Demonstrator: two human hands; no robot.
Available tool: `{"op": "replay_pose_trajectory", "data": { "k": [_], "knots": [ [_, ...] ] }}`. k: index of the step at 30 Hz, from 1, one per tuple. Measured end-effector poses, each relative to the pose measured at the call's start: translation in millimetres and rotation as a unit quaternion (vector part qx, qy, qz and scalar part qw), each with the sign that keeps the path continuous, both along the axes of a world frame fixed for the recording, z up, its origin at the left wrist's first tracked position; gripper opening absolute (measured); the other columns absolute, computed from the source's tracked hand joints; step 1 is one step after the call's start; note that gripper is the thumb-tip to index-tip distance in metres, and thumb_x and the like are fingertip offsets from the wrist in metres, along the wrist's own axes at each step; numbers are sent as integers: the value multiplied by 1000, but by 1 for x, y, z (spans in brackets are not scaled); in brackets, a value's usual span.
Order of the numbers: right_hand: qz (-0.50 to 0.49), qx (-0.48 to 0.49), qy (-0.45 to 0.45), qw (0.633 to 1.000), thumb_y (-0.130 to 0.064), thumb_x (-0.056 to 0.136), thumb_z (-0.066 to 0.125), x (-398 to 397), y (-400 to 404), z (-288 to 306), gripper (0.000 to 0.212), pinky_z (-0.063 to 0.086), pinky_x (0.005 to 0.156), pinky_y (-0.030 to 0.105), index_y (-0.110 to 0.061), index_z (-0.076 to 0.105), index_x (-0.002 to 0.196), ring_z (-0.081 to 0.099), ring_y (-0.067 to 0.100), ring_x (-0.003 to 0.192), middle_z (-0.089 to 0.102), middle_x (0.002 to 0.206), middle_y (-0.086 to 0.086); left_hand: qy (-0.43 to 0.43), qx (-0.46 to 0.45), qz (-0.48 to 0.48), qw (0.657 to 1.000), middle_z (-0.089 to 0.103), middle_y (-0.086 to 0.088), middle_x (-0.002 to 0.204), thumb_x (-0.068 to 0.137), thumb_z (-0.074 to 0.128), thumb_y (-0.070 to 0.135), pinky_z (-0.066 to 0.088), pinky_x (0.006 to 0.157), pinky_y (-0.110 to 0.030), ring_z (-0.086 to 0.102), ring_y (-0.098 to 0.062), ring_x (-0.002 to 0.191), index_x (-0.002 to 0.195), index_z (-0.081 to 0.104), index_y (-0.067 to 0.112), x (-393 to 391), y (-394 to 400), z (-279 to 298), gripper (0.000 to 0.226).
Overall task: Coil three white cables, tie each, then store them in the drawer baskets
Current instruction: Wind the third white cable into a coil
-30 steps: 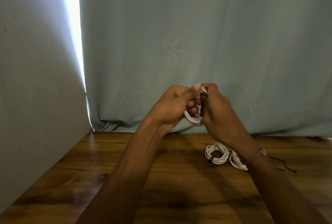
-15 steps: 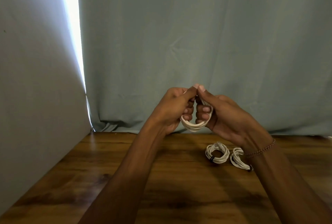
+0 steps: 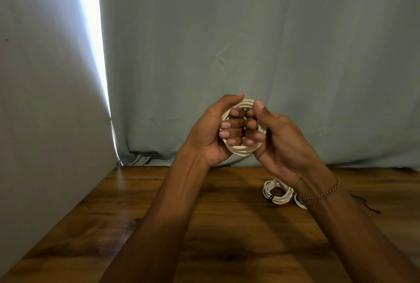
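A grey curtain hangs behind the wooden surface. Two coiled cables lie on the surface to the right: one tied coil, and another partly hidden by the right wrist. Above the surface, the left hand and right hand each grip the third coil, fingers curled through its ring. It looks light and springy, so it is best pinched across all its loops.

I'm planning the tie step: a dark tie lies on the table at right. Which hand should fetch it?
Right hand: the tie lies just beyond its wrist. Left hand also grips the coil and could keep it.
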State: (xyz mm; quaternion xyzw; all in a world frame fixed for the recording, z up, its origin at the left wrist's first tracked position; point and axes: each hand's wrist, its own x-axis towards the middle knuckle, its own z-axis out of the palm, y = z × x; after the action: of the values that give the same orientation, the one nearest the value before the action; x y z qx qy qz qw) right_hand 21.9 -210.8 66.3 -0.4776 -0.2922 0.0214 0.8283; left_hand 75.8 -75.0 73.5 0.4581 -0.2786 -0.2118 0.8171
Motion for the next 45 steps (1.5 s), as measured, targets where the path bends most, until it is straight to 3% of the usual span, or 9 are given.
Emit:
{"op": "replay_pose_trajectory", "data": {
  "k": [4, 10, 14, 18, 21, 28, 33, 41, 45],
  "knots": [
    [31, 27, 42, 998, -29, 103, 45, 5, -9, -1, 32, 31, 42, 20, -10, 60, 81, 21, 4, 39, 25, 52, -8, -22, 2, -17, 1000, 36, 6, 37, 92, 56, 39, 27, 31, -18, 33, -6, 25, 71, 49, 11, -7, -2, 2, 35],
    [5, 32, 29, 999, -30, 96, 50, 8, -10, -5, 26, 16, 38, 21, -12, 50, 79, 20, 3, 32, 23, 46, -9, -17, -11, -40, 999, 32, 7, 36, 93, 52, 34, 17, 35, -20, 29, -5, 26, 73, 54, 9, -11, -9, -1, 32],
    [-21, 15, 19, 999, -37, 100, 51, 9, -9, -6, 32, 19, 33, 19, -11, 51, 81, 19, 3, 32, 21, 44, -9, -28, 8, -19, 999, 29, 8, 37, 99, 50, 33, 21, 31, -18, 27, -4, 25, 72, 55, 10, -13, -11, -1, 36],
    [-52, -31, 25, 998, -47, 88, 60, 2, -9, 0, 48, 23, 33, 18, 1, 60, 96, 19, 4, 32, 21, 42, -8, -41, 31, 17, 999, 29, 9, 37, 102, 48, 37, 29, 30, -16, 29, -4, 26, 75, 46, 14, -16, -13, -1, 35],
    [-71, -48, 26, 996, -44, 91, 60, 0, -11, 2, 45, 21, 32, 18, 1, 66, 86, 18, 4, 31, 21, 41, -7, -34, 33, 23, 999, 28, 7, 37, 103, 48, 37, 22, 31, -16, 26, -3, 26, 65, 40, 19, -18, -15, -1, 43],
    [-53, -58, 31, 996, -42, 99, 51, 7, -13, -2, 47, 12, 39, 23, -18, 48, 59, 16, 6, 30, 22, 39, -7, -47, 54, 31, 997, 26, 7, 38, 99, 48, 33, 13, 38, -21, 21, -4, 29, 56, 38, 21, -17, -11, -1, 46],
    [-53, -60, 26, 996, -42, 98, 52, 9, -14, -3, 43, 14, 37, 23, -18, 42, 64, 15, 6, 31, 22, 40, -7, -61, 50, 10, 997, 26, 7, 38, 86, 52, 35, 14, 39, -23, 21, -5, 29, 53, 40, 22, -18, -10, -1, 38],
    [-126, -47, 9, 991, -42, 102, 49, 14, -25, -1, 46, 22, 36, 21, -18, 43, 64, 17, 8, 35, 21, 45, -5, -114, 64, 69, 989, 40, -2, 60, 104, 50, 24, 39, 52, -26, 41, -10, 51, 86, 61, 6, -20, -13, 0, 28],
    [-167, -74, 9, 983, -46, 102, 50, 21, -23, -6, 46, 30, 51, 30, -18, 46, 65, 21, 13, 42, 24, 49, -3, -164, 137, 154, 965, 41, -2, 63, 108, 45, 28, 46, 56, -26, 41, -11, 54, 89, 65, 6, -20, -12, -1, 35]
  ]
}}
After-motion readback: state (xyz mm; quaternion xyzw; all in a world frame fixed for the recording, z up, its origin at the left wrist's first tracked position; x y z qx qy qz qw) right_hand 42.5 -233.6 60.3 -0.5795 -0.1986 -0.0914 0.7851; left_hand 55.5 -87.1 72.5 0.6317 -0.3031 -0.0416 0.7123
